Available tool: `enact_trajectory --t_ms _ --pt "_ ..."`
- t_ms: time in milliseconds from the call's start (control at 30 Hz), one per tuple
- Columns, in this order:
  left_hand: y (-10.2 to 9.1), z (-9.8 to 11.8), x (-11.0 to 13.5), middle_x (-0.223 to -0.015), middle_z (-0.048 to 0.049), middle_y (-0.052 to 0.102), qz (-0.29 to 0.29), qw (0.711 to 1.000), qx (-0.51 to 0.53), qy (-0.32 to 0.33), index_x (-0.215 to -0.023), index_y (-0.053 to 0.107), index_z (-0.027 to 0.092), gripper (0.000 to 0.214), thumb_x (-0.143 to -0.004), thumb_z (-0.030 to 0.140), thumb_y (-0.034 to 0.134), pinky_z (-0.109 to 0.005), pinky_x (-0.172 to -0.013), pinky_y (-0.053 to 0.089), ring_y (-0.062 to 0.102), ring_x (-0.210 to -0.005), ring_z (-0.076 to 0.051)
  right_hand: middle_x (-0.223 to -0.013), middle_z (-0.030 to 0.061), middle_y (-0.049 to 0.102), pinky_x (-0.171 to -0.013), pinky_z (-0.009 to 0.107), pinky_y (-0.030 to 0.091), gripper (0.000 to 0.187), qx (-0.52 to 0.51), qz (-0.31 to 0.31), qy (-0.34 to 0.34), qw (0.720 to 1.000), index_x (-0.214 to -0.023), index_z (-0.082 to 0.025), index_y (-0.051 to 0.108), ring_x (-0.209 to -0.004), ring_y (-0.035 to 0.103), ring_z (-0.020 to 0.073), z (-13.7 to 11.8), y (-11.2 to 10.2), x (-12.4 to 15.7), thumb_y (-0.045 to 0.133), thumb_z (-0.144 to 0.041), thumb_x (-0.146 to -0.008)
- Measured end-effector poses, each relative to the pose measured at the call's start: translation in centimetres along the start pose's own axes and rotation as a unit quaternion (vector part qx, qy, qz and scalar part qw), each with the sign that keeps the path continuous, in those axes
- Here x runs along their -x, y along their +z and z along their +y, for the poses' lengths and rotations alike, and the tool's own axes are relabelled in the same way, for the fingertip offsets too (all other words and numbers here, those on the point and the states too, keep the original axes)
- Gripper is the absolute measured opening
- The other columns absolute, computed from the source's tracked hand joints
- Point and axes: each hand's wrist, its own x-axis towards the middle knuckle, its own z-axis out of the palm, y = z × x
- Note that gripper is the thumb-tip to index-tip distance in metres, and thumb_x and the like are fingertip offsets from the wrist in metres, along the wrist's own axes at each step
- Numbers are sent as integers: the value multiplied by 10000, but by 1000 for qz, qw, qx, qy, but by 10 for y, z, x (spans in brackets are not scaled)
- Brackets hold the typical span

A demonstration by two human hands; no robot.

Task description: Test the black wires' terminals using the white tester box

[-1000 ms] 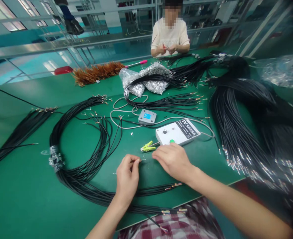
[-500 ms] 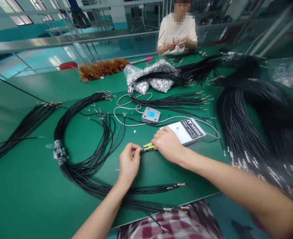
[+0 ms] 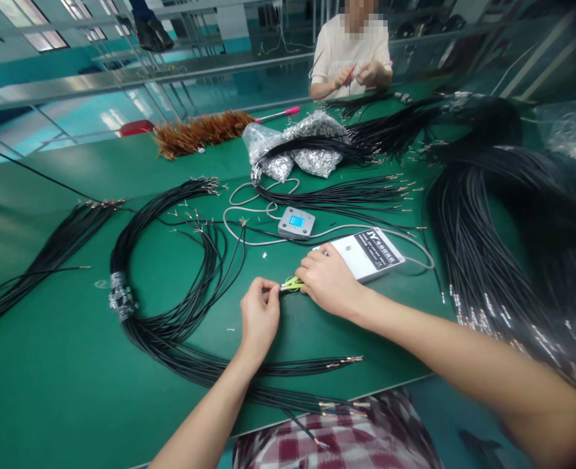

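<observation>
My left hand (image 3: 261, 319) is closed in a pinch on the end of a black cable, which is mostly hidden by the fingers. Just to its right, my right hand (image 3: 326, 281) is wrapped round a small yellow-green wire stripper (image 3: 292, 284), whose tip meets the left fingertips. Behind the right hand lies a white box-shaped machine (image 3: 346, 256) with a black label. A bundle of black cables (image 3: 171, 355), bound by a clear wrap (image 3: 120, 296), curves round to the left and passes beneath my left forearm.
Near the middle, a small grey box with a blue screen (image 3: 296, 223) sits on a grey cord. Bags of silvery parts (image 3: 317, 146) and a brown feather duster (image 3: 202, 133) lie farther back. Black cables (image 3: 483, 228) pile up at right. Across the table (image 3: 48, 384) sits a person (image 3: 349, 58).
My left hand has shifted slightly right and up, its fingertips closer to the stripper. My right hand has barely moved. The person opposite has moved their hands a little.
</observation>
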Motion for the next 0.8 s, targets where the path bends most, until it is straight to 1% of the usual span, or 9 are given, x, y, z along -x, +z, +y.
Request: enact_trajectory --t_ms 100,167,267,333,400,467,533,633,800 --pt "0 -1 0 -531 47 537 3 1000 0 6 -739 534 203 128 -804 310 555 -195 -425 338 493 -423 -108 -891 89 713 -807 395 280 81 -5 18 -5 1000 -854 -151 667 -929 581 246 -1 -2 2 620 -204 -893" --pt "-1 -3 0 -521 48 529 2 1000 2 8 -741 538 203 135 -805 320 558 -197 -423 338 486 -416 -108 -986 92 721 -852 407 291 109 -27 52 -11 998 -930 -145 666 -985 590 252 1 -5 9 661 -239 -875" --pt "-2 -5 -1 -493 57 501 -5 1000 8 7 -737 540 202 153 -803 337 566 -197 -409 316 449 -393 -102 -1160 66 700 -907 405 307 178 -77 153 6 985 -1062 -166 644 -1069 594 232 13 -9 35 649 -217 -891" --pt "-3 -6 -2 -470 66 474 -13 1000 14 3 -736 538 200 162 -801 345 571 -194 -394 286 409 -376 -95 -1160 39 709 -903 385 334 132 -106 230 57 966 -1048 -193 644 -1065 607 209 22 -10 60 590 -186 -928" --pt "-4 -7 -2 -454 75 448 -22 1000 20 -3 -739 531 200 168 -802 351 570 -191 -384 258 377 -367 -90 -1109 27 731 -881 365 367 93 -126 286 92 945 -991 -205 646 -1032 623 198 29 -9 85 578 -178 -934" --pt "-4 -8 -3 -450 79 435 -28 999 25 -7 -744 525 201 172 -804 357 568 -188 -384 249 368 -370 -88 -1127 21 730 -877 362 381 96 -130 295 97 942 -983 -211 642 -1039 621 201 30 -4 102 565 -173 -940" --pt "-4 -8 -4 -452 80 436 -30 999 25 -10 -750 523 202 172 -804 359 569 -186 -389 253 372 -377 -88 -1161 13 720 -881 366 381 107 -126 283 83 947 -984 -211 639 -1068 611 208 28 1 109 550 -165 -947" --pt "-5 -9 -5 -455 75 452 -31 999 22 -16 -750 529 198 167 -795 351 579 -184 -396 264 389 -386 -88 -1156 -3 725 -875 370 372 115 -108 277 66 952 -996 -211 643 -1078 609 213 23 7 107 546 -168 -951" --pt "-10 -9 -6 -447 74 467 -26 999 29 -32 -733 536 191 155 -762 326 606 -182 -392 278 408 -372 -84 -1109 -21 743 -880 388 348 103 -80 283 73 953 -996 -234 656 -1020 630 216 26 15 104 585 -190 -934"
